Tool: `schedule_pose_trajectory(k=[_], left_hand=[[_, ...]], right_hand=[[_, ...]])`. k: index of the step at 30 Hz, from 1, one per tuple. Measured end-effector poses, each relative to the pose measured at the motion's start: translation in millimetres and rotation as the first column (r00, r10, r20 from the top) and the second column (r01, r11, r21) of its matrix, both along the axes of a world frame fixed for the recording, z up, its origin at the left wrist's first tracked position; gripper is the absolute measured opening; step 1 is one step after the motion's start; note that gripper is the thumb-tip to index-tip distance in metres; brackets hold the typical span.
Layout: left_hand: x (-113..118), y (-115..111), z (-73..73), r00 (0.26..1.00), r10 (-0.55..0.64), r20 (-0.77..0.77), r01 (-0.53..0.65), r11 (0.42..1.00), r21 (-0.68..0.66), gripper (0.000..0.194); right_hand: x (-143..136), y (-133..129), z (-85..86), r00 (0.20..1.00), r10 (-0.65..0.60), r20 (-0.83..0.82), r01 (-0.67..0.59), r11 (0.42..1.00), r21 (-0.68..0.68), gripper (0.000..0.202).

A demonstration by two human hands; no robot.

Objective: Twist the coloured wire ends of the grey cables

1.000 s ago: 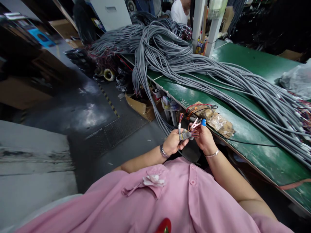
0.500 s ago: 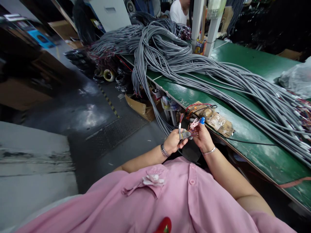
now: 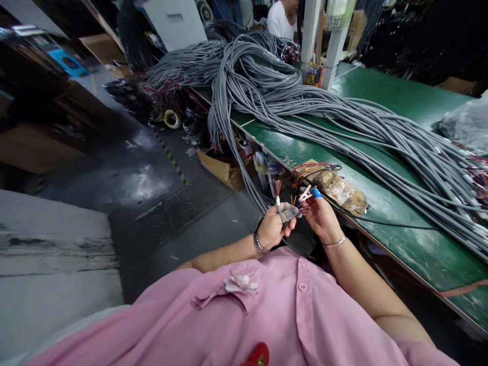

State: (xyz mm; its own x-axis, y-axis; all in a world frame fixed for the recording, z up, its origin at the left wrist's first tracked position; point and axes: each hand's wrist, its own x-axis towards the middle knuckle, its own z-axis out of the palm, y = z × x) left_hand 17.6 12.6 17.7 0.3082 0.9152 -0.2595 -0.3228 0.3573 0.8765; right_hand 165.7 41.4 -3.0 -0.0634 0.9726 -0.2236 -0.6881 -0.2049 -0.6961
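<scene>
Near the green table's front edge, my left hand (image 3: 275,226) is closed round a grey cable (image 3: 278,204) whose thin coloured wires fan out at the top. Grey finger covers are on its thumb side. My right hand (image 3: 320,216), with a blue cover on one fingertip, pinches a small pale pink clip-like piece (image 3: 305,194) beside the wires. Thin orange and dark wires show between the two hands. What lies under the fingers is too small to make out.
Bundled grey cables (image 3: 267,101) run over the green table (image 3: 404,96). A taped cardboard piece (image 3: 335,185) lies at its edge. An open carton (image 3: 219,170) stands below. A person in white (image 3: 280,20) is behind the cables. White posts (image 3: 310,35) rise from the table.
My right hand has turned slightly and its wrist has shifted right and down. The cable end in my left hand has moved a little left, and more thin wires show between the hands.
</scene>
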Motion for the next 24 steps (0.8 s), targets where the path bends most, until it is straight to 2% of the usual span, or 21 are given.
schedule_pose_trajectory(k=[4, 8, 10, 16, 24], left_hand=[[2.2, 4.6, -3.8, 1.0, 0.011, 0.028, -0.011, 1.0, -0.014, 0.03], [3.2, 7.9, -6.1, 1.0, 0.006, 0.022, -0.005, 1.0, -0.026, 0.031], [3.7, 9.2, -6.6, 1.0, 0.001, 0.022, 0.0, 1.0, -0.029, 0.031], [4.6, 10.1, -10.4, 0.999, -0.001, 0.043, 0.003, 0.998, -0.055, 0.03], [1.8, 8.7, -17.1, 1.0, 0.008, 0.022, -0.007, 0.997, -0.076, 0.028]], right_hand=[[-1.2, 3.2, -5.5, 1.0, -0.012, 0.018, 0.012, 0.999, 0.03, 0.032], [-2.3, 4.9, -13.7, 0.983, -0.107, 0.148, 0.092, 0.99, 0.108, 0.043], [-3.1, 6.0, -15.5, 0.976, -0.116, 0.182, 0.095, 0.988, 0.123, 0.045], [-7.2, 11.9, -10.5, 0.999, -0.038, 0.022, 0.037, 0.997, 0.063, 0.041], [-12.3, 14.5, -7.7, 0.991, -0.107, -0.079, 0.109, 0.994, 0.018, 0.035]])
